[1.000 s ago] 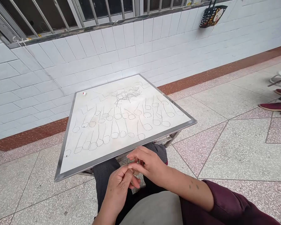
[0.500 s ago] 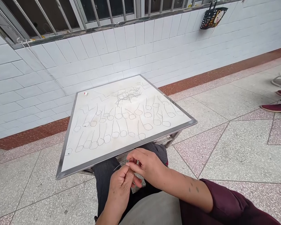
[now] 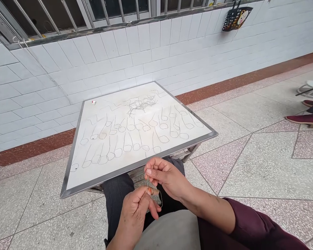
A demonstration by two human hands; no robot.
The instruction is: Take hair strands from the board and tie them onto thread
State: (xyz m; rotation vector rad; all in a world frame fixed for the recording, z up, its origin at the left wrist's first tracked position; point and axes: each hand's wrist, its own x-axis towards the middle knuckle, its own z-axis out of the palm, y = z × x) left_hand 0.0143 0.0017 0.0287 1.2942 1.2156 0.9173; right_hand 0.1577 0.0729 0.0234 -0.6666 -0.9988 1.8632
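Observation:
Over my lap, just off the table's near edge, my left hand (image 3: 138,206) pinches a thin wire (image 3: 161,197) between thumb and index finger. The wire bends in a curve to the right of the fingertips. A small tan, rod-like piece (image 3: 155,191) shows beside the left thumb; I cannot tell exactly what it is. Higher and to the right, my right hand (image 3: 163,175) grips the upper end of the wire between thumb and fingers. On the white table (image 3: 94,180) lie rows of wires bent into loops with long tails, such as one wire loop (image 3: 157,149).
Toward the table's back is a tangled heap of wires (image 3: 142,103). A small white-and-red item (image 3: 94,102) sits at the far left corner. Behind stands a tiled wall (image 3: 106,73) with a barred window and a hanging black basket (image 3: 236,19). Another person's shoe (image 3: 305,119) shows at right.
My right hand has risen away from the left fingertips, and a stretch of wire now shows between the hands. The curved wire at right has come into sight. The view has shifted slightly.

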